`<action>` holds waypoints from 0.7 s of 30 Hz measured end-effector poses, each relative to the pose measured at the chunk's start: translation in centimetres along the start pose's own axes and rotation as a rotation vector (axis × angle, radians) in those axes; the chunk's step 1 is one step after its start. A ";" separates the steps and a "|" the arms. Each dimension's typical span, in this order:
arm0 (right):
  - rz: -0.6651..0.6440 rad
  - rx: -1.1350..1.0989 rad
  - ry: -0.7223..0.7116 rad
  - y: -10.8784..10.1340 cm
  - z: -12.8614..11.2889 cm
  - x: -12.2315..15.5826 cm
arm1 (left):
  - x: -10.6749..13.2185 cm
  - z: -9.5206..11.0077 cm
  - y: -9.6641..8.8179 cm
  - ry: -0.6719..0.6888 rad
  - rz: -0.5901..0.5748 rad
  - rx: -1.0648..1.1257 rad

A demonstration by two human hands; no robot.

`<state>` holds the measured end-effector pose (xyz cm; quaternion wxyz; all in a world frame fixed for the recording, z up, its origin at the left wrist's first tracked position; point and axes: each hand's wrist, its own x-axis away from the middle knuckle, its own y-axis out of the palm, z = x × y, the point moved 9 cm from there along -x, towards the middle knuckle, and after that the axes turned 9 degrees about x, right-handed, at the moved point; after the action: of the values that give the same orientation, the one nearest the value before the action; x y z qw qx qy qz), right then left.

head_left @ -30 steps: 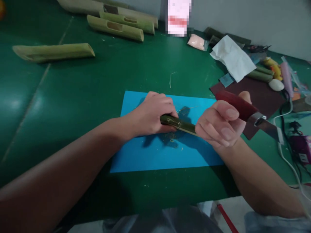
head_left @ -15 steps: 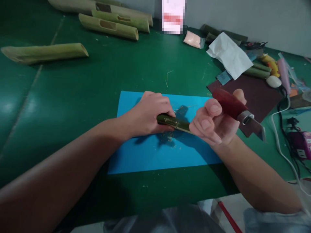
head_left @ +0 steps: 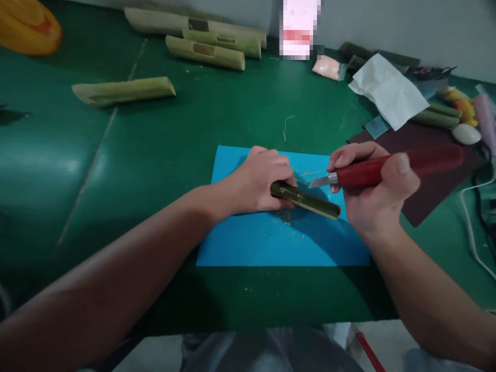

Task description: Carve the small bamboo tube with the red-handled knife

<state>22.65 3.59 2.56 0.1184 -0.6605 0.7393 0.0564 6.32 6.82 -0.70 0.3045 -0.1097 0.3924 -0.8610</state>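
My left hand (head_left: 263,181) is closed around a dark green bamboo piece (head_left: 320,204), pressing it down over a blue sheet (head_left: 248,243). Pale scrapes mark the bamboo's top near my fingers, and its right end sticks out free. In my right hand (head_left: 372,199) is a carving knife (head_left: 360,173) with a red handle, a metal collar and a slanted blade. Its blade points left and hovers just above the bamboo, apart from it as far as I can see. Small shavings lie scattered on the sheet.
Cut bamboo tubes (head_left: 217,56) lie at the back, and another bamboo length (head_left: 127,92) rests at left. Rightward are a brown mat (head_left: 416,206), a crumpled white tissue (head_left: 389,90), a pink bag (head_left: 326,67) and a white cable (head_left: 470,227). An orange object (head_left: 29,28) shows top left.
The knife has turned in my right hand, its blade swinging from pointing right to pointing left toward the bamboo. My left hand keeps its hold. The whole view has shifted left.
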 end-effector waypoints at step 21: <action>-0.156 0.305 -0.260 1.5 -2.0 1.8 | 0.8 0.6 -0.1 0.026 0.064 0.018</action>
<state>20.80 1.55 3.94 0.3153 -0.6773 0.6644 0.0194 5.90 6.00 -0.22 0.3280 -0.0831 0.3917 -0.8556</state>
